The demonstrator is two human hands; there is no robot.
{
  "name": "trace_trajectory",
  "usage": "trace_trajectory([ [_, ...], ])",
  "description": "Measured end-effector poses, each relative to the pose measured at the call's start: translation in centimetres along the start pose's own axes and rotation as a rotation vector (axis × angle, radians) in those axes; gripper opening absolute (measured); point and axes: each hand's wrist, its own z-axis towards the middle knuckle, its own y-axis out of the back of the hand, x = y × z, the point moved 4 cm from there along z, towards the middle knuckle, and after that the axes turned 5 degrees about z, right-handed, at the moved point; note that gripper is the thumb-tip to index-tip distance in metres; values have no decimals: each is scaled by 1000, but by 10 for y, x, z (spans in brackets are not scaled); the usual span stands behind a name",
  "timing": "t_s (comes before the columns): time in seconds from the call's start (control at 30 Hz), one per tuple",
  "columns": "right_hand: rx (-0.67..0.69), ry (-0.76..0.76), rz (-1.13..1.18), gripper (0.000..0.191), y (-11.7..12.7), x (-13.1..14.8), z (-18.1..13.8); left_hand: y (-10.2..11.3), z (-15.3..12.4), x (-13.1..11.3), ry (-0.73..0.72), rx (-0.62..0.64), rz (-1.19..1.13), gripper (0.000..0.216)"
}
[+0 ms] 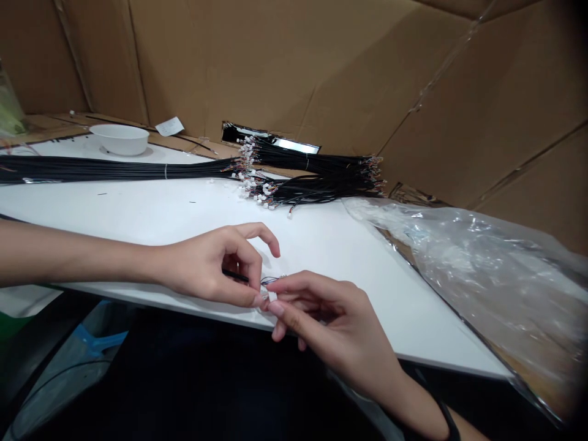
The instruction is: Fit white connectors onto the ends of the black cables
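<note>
Black cable (235,276) lies pinched, apparently, between left hand (206,272) and right hand (333,321).

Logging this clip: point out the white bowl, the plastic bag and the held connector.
white bowl (120,142), head view, outer wall.
plastic bag (482,263), head view, crumpled middle.
white connector (265,294), head view, small visible end.

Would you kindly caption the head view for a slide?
Left hand holds a black cable while right hand pinches its white connector over the white table, cable bundles and a bowl behind.
</note>
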Motion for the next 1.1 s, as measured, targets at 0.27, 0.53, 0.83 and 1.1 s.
trace_trajectory([
  [0.27, -6, 20, -28, 10, -1, 0, -1, 0, 0, 0, 3, 2, -5, 10],
  [0.53, -5, 23, -36, 9, -1, 1, 0, 1, 1, 2, -3, 14, 1, 10],
  [0.83, -9, -28, -28, 14, -1, 2, 0, 1, 0, 2, 5, -30, -11, 13],
  [1.1, -20, -2, -58, 13, 0, 2, 0, 2, 0, 0, -21, -38, -23, 12],
])
